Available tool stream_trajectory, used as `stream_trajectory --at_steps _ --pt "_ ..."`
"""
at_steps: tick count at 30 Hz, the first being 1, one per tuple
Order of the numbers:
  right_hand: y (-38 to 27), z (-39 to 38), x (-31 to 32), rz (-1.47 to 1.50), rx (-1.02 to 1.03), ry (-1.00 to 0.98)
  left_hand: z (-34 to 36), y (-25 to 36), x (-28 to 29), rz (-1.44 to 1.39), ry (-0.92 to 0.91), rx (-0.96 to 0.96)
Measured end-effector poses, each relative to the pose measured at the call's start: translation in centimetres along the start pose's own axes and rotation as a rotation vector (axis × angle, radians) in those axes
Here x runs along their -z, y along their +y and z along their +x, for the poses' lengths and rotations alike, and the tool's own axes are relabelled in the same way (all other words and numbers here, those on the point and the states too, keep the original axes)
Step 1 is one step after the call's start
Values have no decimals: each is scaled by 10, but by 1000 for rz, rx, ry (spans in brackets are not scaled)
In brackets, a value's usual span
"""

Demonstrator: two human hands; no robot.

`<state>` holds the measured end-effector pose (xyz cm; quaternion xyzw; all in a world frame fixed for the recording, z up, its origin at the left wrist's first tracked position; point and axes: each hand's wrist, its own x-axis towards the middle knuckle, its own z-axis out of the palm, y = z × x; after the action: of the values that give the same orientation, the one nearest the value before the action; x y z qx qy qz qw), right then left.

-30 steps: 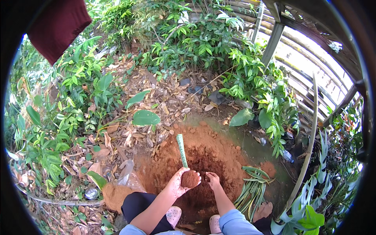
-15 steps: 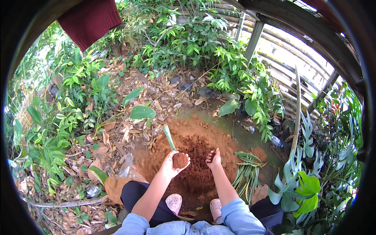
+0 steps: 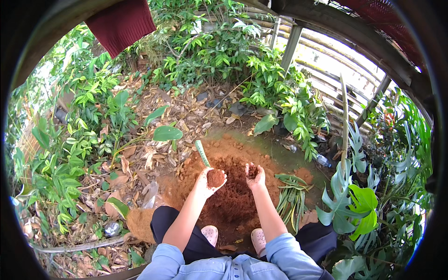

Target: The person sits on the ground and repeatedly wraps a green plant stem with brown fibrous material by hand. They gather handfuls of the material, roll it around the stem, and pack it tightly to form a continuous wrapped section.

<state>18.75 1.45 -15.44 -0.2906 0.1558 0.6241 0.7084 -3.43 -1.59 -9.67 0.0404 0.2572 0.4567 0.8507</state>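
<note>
My left hand (image 3: 209, 185) is cupped, palm up, full of fine reddish-brown soil (image 3: 215, 177). A long mottled green leaf piece (image 3: 201, 152) rises just behind it; I cannot tell whether it is held or stands in the ground. My right hand (image 3: 256, 181) is raised beside the left with dark, crumbly soil (image 3: 253, 171) in its curled fingers. Both hands are over a mound of loose red earth (image 3: 232, 200), darker in the middle, between my pink clogs (image 3: 258, 239).
Cut long leaves (image 3: 291, 193) lie right of the mound. A clear bag with brown fibrous material (image 3: 140, 224) is by my left knee. Dry leaves (image 3: 149, 121), green shrubs (image 3: 79, 177), a plastic bottle (image 3: 323, 160), a bamboo fence (image 3: 336, 56) and a hanging maroon cloth (image 3: 119, 25) surround me.
The view has shifted, so the surroundings sit further left and higher. My right hand has come up from the dark earth and now shows soil in its fingers.
</note>
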Motion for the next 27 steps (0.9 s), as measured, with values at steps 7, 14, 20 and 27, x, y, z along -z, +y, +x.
stream_trajectory --at_steps 7,14,20,27 --pt "-3 -5 16 44 9 -197 17 -9 -16 18 -52 37" --pt "2 -8 15 85 44 -75 29 -15 -14 -2 -47 41" --pt "-1 4 35 52 -10 -262 41 -14 -10 12 -29 63" --pt "-1 7 32 -27 77 -329 45 -12 -15 23 -24 69"
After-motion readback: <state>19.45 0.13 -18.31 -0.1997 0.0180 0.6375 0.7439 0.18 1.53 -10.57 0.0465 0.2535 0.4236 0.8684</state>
